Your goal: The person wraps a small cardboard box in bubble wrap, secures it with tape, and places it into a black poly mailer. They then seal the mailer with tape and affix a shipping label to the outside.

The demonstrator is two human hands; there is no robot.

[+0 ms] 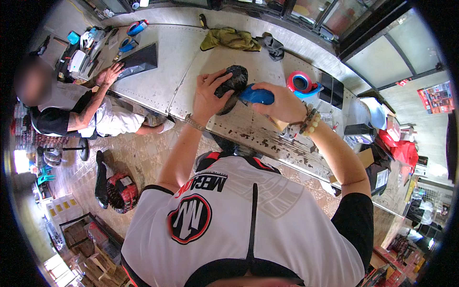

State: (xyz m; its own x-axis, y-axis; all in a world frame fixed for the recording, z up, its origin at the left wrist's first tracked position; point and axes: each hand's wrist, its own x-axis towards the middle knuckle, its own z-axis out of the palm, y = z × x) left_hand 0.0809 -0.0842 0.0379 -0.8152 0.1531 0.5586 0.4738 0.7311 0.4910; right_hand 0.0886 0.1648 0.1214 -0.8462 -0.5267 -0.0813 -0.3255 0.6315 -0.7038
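My left hand (211, 94) grips a rounded bundle in shiny black plastic (236, 77) from its left side, above the pale worktable (190, 79). Close by on the right, my right hand (281, 102) is closed around a blue object (256, 94), which looks like a tape dispenser; its end meets or nearly meets the bundle. A dark shape, partly hidden, lies just below the bundle. Behind my right hand a red and blue tape roll (300, 81) rests on the table beside a black phone-like slab (331, 90).
A person (79, 111) at the left touches a flat black plastic package (141, 61). An olive cloth (231, 39) and a grey cloth (273, 46) lie at the back. Boxes and a black bottle (359, 133) stand right. A red-wrapped tire-like roll (122, 192) lies on the floor.
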